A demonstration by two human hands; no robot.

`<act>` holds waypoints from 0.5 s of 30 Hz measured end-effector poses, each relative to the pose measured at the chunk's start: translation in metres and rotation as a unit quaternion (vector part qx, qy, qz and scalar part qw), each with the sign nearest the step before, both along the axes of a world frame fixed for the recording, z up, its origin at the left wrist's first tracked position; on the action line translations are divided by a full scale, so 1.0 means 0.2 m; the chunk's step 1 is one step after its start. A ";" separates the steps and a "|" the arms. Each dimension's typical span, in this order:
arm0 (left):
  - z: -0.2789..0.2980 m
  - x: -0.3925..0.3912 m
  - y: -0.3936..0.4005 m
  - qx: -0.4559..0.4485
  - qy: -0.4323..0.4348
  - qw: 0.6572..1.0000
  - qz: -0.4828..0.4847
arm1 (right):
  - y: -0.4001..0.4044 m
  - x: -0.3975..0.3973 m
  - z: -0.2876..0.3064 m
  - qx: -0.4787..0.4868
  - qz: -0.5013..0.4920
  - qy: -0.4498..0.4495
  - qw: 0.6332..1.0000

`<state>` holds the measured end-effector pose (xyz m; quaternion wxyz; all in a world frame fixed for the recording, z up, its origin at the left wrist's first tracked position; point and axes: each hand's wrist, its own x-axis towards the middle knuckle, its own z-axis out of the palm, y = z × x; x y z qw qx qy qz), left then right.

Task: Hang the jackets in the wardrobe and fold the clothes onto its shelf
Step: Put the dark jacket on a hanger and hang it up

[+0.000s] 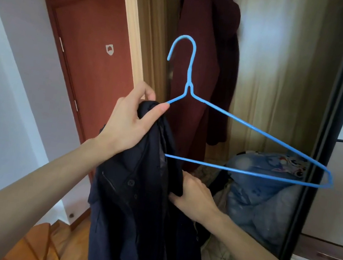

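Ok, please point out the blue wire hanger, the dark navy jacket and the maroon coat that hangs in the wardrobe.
blue wire hanger [246, 172], head view, on its bottom bar.
dark navy jacket [131, 213], head view, on the front panel below the buttons.
maroon coat [203, 45], head view, on its upper body.

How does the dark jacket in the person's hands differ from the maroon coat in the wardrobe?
The navy jacket is held up in front of the wardrobe; the maroon coat already hangs inside it. The jacket has only one shoulder on the blue hanger, with the other side bare wire; the coat's hanger is out of view. The left hand grips the jacket's shoulder and the right hand grips its front edge; nothing touches the coat. Both are dark outerwear.
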<state>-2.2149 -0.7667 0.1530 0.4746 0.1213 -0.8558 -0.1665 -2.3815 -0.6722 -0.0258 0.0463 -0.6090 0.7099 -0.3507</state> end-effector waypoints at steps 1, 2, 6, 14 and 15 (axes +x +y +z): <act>0.00 0.02 -0.01 0.007 0.005 1.000 0.003 | -0.01 -0.01 -0.02 0.013 -0.005 -0.004 1.000; 0.00 0.05 -0.02 0.015 0.009 1.000 0.009 | -0.02 -0.05 -0.05 0.019 -0.011 -0.015 1.000; -0.02 0.16 -0.11 0.031 -0.012 0.998 0.045 | -0.04 -0.27 -0.09 0.005 -0.099 -0.017 0.995; -0.17 0.38 -0.30 -0.081 -0.148 0.973 0.159 | 0.11 -0.60 0.28 -0.056 -0.120 0.045 0.990; -0.19 0.40 -0.32 -0.105 -0.159 0.965 0.178 | 0.13 -0.60 0.34 -0.059 -0.129 0.063 0.988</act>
